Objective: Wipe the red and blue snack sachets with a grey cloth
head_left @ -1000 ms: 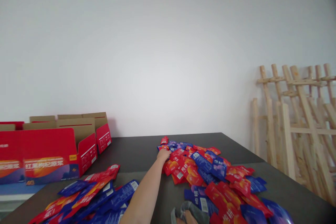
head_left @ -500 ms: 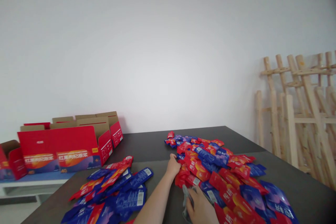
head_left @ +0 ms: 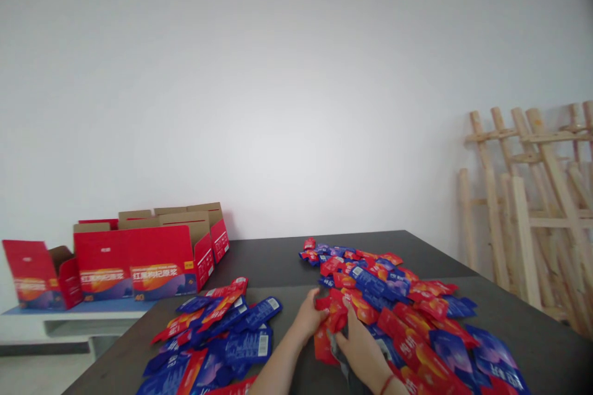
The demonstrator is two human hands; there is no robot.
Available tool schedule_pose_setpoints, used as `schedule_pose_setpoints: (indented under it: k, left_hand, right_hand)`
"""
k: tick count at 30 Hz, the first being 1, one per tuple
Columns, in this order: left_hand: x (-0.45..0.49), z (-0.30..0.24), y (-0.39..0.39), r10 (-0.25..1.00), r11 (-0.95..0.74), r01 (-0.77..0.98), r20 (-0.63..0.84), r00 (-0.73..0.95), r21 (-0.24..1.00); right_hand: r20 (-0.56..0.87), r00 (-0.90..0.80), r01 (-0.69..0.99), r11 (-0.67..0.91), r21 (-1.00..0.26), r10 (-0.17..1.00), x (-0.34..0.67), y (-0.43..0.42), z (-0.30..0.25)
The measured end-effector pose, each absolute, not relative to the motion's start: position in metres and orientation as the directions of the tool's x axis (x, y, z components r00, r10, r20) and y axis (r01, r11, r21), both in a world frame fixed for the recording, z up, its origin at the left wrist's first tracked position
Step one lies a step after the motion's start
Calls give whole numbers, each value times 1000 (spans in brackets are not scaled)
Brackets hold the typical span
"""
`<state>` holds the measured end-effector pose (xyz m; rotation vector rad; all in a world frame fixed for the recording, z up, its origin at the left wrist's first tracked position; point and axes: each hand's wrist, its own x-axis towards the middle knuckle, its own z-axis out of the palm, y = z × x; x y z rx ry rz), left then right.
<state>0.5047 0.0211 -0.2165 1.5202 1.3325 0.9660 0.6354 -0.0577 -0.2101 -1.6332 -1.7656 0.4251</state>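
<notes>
My left hand (head_left: 307, 321) and my right hand (head_left: 359, 342) meet at the near edge of a big heap of red and blue sachets (head_left: 398, 308) on a dark table (head_left: 273, 265). Both hands are closed on a few red sachets (head_left: 334, 318) held between them. A grey thing (head_left: 341, 358) lies under my right hand; I cannot make out what it is. A second, flatter pile of mostly blue sachets (head_left: 217, 336) lies to the left of my left forearm.
Open red cardboard boxes (head_left: 152, 256) stand on a lower white table at the left. Wooden frames (head_left: 532, 210) lean against the white wall at the right. Bare dark tabletop shows between the two piles and at the far left corner.
My left hand has drawn back from the far part of the heap toward me, pulling red sachets along. My right hand has come up from the bottom edge to meet it.
</notes>
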Motion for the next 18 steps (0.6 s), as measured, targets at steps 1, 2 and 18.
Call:
schedule_pose_setpoints:
  k: [1,2,18]
  left_hand:
    - [499,-218,13,991,-27,255,-8,135,966]
    - [494,-220,5,990,3,208,-32,135,978]
    - [474,-202,-53,905,-363,653,85,417,665]
  right_hand:
    - [272,-7,727,191,-659,962,639,-63,-209]
    - [285,-49,716,232,-658,957,642,-69,-208]
    - [341,-363,765,487,-422,867,651,-102,-195]
